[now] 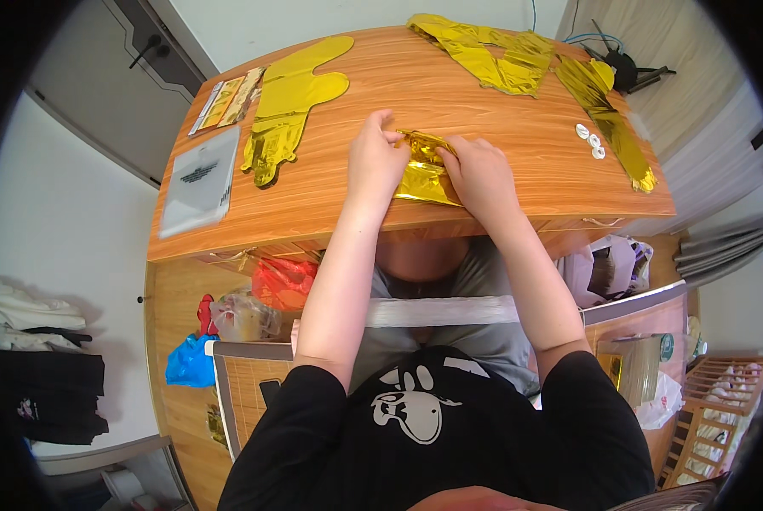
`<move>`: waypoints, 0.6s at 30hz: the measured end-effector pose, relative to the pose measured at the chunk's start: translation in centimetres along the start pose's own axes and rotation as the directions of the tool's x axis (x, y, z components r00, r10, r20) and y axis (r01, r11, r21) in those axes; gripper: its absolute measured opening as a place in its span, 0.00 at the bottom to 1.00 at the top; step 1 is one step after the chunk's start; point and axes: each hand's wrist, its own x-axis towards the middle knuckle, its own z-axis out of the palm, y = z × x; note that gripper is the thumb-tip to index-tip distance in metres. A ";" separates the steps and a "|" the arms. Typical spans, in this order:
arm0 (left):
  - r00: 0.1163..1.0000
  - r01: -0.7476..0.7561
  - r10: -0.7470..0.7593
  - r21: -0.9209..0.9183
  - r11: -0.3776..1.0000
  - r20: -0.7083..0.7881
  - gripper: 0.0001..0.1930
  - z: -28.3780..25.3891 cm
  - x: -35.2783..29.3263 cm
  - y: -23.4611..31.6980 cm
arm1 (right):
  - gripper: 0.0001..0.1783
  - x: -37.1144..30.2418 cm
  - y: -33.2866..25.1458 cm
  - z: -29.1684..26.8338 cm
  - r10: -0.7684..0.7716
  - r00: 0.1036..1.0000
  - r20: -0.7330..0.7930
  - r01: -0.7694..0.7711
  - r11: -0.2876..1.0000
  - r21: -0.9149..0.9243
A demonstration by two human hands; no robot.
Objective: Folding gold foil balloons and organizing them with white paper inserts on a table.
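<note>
keeping the foil [427,183] flat and taut near the front edge of the bench [373,77], left hand [378,162] and right hand [482,175] each apparently pinching a far corner, should help it fold evenly; below, the clear bag [245,318] shows something pale inside, while the red bag [284,281] hides its contents.

The counter [373,94] has a wood-grain top and a bowed front edge. From its middle, a folded piece of gold foil [427,185] lies toward six o'clock, near the front. A clear plastic packet [198,186] lies between eight and nine, a printed sheet [226,102] at nine, and a flat gold foil shape [283,102] just beside both. A creased foil piece [522,66] lies toward two; a long foil strip [611,128] and small white discs [594,141] sit at three.
</note>
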 end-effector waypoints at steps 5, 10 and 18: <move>0.980 -0.175 0.157 0.147 0.974 0.123 0.26 -0.4 -0.9 1.1 | 0.12 0.4 0.1 0.3 0.059 0.998 0.003 -0.059 0.998 -0.006; 0.879 -0.464 0.387 0.319 0.826 0.278 0.27 -1.1 -2.1 0.8 | 0.12 0.5 0.6 0.7 0.064 0.998 -0.022 -0.064 0.998 -0.019; 0.919 -0.344 0.338 -0.007 0.939 0.201 0.30 -1.2 -2.9 -1.0 | 0.08 -0.3 -0.4 0.4 -0.066 0.998 0.000 0.066 0.995 -0.072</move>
